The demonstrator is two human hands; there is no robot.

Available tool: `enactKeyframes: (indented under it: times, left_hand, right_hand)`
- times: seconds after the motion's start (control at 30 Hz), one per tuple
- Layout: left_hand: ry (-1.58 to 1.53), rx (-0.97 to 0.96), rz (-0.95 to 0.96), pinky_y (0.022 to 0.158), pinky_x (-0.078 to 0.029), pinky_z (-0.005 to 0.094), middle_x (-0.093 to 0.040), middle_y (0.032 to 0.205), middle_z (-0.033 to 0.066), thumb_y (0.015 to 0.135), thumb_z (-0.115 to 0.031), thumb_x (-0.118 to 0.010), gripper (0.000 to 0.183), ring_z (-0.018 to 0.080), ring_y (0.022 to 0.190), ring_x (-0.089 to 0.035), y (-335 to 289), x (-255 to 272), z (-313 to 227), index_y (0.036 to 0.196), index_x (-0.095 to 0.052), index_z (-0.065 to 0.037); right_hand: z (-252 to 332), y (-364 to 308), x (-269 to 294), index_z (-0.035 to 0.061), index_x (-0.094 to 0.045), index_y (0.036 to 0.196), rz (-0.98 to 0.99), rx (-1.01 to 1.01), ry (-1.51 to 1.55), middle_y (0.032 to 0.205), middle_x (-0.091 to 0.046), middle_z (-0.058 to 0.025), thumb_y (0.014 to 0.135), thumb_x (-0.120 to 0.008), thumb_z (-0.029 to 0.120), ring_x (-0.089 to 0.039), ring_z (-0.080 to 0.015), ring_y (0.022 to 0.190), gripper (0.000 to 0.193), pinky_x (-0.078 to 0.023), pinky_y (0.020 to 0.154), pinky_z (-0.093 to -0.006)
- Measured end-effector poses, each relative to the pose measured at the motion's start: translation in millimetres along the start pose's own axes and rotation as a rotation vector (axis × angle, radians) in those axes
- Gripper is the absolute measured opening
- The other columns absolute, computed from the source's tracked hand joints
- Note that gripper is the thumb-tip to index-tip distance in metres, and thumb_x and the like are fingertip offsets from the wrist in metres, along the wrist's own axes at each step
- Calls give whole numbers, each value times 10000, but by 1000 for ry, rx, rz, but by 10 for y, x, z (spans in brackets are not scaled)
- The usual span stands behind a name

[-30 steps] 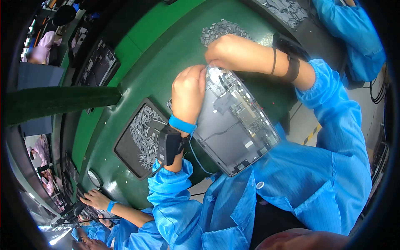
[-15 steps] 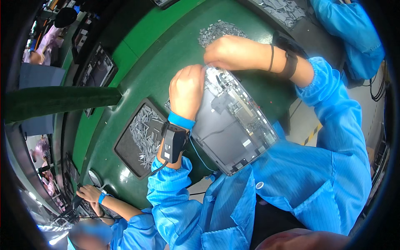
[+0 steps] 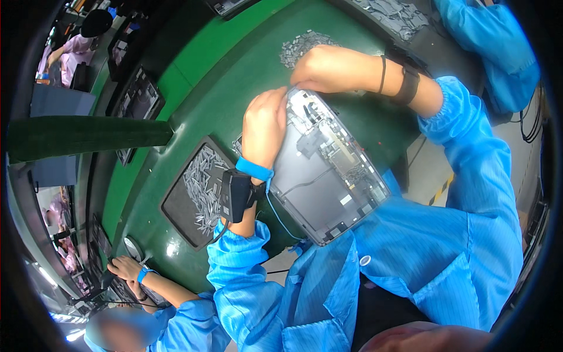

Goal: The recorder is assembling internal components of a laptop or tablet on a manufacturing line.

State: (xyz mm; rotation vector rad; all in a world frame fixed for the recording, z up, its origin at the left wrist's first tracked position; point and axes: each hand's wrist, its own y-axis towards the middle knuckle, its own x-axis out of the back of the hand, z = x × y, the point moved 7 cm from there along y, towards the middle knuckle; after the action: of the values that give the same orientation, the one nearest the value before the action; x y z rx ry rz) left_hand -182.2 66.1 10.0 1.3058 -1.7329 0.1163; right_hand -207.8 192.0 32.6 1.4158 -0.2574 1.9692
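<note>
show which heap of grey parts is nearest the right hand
The loose grey heap on the green tabletop beyond the right hand; the heap in the dark rectangular tray and the upper-right heap lie farther.

On the workbench (image 3: 229, 88), a tray (image 3: 183, 220) with strips (image 3: 202, 182) in it lay left of the laptop chassis (image 3: 314, 202); a parts pile (image 3: 302, 45) lay beyond.

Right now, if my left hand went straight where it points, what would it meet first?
Your left hand would probably brush your right hand; past that, the pile of small grey pieces, though depth is unclear.
</note>
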Motion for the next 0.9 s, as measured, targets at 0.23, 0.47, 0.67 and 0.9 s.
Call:
enactKeyframes:
  times: [0.23, 0.47, 0.67, 0.9]
  left_hand:
    - [8, 11, -17, 724, -524, 400, -670, 879, 196, 858, -44, -631, 136, 360, 797, -650, -35, 38, -25, 969, -683, 15]
    - [140, -24, 33, 783, -505, 424, -667, 926, 184, 846, -57, -636, 157, 359, 868, -635, -55, -25, -98, 989, -658, 4]
    - [265, 87, 38, 786, -460, 397, -605, 940, 129, 773, -169, -741, 279, 322, 882, -565, -404, 336, -535, 996, -638, -37]
    - [124, 149, 104, 735, -470, 383, -587, 896, 105, 704, -160, -807, 318, 288, 838, -564, -521, 220, -543, 922, -614, -33]
  right_hand:
    - [246, 69, -110, 20, -656, 698, 80, 176, -371, 685, -654, -161, 708, -649, 95, -677, -324, 706, 76, -548, 627, -410]
    - [187, -28, -39, 52, -649, 735, -48, 72, -298, 751, -636, -93, 739, -660, 113, -649, -275, 772, 62, -540, 687, -377]
    - [524, -495, 217, 60, -641, 864, -222, -6, -16, 900, -591, -60, 738, -727, 117, -570, -263, 909, 163, -495, 785, -378]
    - [599, -669, 10, 60, -653, 886, -268, -48, 115, 938, -611, -53, 721, -725, 45, -587, -254, 902, 181, -501, 778, -358]
